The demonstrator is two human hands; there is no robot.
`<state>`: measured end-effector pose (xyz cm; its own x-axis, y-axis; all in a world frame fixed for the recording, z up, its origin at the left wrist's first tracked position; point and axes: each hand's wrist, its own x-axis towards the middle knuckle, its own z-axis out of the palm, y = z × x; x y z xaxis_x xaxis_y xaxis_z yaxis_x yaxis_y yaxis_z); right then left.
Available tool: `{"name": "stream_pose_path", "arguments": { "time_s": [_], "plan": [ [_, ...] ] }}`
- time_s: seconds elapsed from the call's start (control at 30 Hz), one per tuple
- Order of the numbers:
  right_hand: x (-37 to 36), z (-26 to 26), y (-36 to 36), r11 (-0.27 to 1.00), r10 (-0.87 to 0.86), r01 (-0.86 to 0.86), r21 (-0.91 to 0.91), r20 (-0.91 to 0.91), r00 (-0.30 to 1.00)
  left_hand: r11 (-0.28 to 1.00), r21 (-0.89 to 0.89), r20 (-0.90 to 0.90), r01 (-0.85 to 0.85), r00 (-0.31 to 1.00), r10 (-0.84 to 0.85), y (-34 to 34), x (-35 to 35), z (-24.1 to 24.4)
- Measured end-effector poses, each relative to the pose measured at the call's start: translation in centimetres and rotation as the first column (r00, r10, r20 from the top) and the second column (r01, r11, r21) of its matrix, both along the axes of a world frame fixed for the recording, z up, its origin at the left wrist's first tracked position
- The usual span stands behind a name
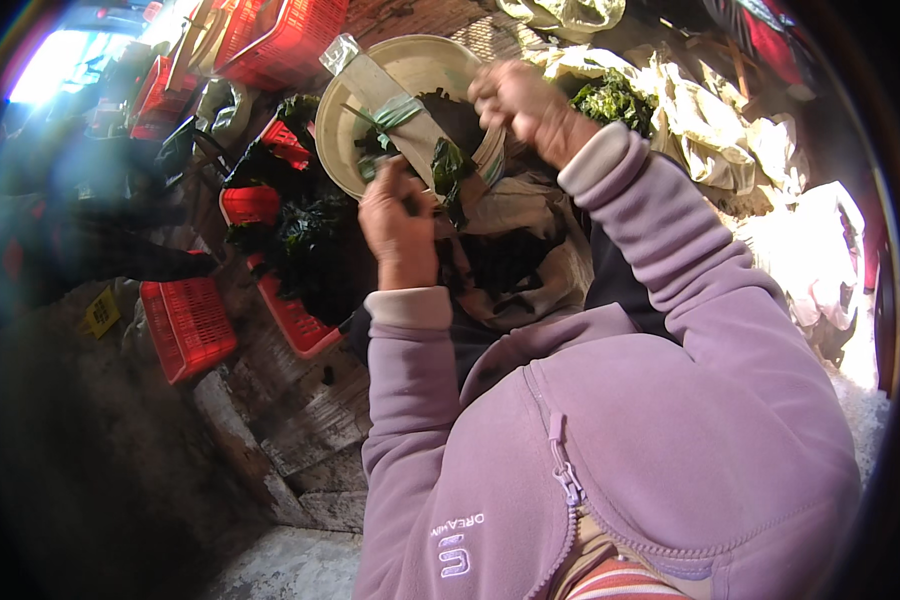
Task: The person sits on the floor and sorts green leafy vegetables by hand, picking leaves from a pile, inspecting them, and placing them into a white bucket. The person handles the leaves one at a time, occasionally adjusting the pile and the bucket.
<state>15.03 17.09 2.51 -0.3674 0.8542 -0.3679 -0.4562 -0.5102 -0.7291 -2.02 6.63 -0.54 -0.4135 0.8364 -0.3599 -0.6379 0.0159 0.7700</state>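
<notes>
A cream plastic bucket [334, 142] stands before me, with dark pieces [457, 116] inside. Across its mouth lies a flat board [379, 90], wrapped with a green tie [397, 112]. One dark green leaf [450, 169] hangs over the board's near end. At the bucket's near-left rim, my left hand [399, 217] has curled fingers, with a blurred dark green leaf piece [372, 166] at the fingertips. My right hand [525, 109] is bent into a blurred fist by the right rim; whether anything is inside is hidden. Below the bucket, an open pale sack [562, 259] has a dark interior.
Left of the bucket, dark leafy fronds [319, 240] are heaped over a red plastic crate [289, 311]. Another red basket [187, 326] sits farther left, and a red crate [292, 45] stands behind. Green leaves [615, 97] and pale sacks [701, 120] lie to the right.
</notes>
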Motion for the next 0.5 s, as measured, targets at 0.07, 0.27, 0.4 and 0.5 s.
{"name": "stream_pose_path", "arguments": {
  "time_s": [0.07,0.27,0.4,0.5],
  "plan": [
    [2.0,0.8,1.0,0.982,-0.06,0.056,0.178,0.019,0.998,0.998,0.059,-0.015,-0.03,0.999,0.031,-1.0,-3.5,1.2],
    [-0.1,1.0,-2.0,0.778,0.434,-0.588,0.222,0.487,0.758,0.964,-0.118,-0.693,0.237,0.676,-0.251,-2.2,-2.0,2.0],
    [-1.5,0.0,-2.1,0.544,0.106,-0.478,0.69,0.508,0.855,0.909,0.056,-0.822,0.412,0.536,-0.192,-1.8,2.6,1.2],
    [1.0,-0.3,0.3,0.643,-0.114,-0.358,0.677,0.547,0.829,0.986,-0.057,-0.703,0.154,0.696,-0.149,-1.9,1.5,1.3]
  ]
}}
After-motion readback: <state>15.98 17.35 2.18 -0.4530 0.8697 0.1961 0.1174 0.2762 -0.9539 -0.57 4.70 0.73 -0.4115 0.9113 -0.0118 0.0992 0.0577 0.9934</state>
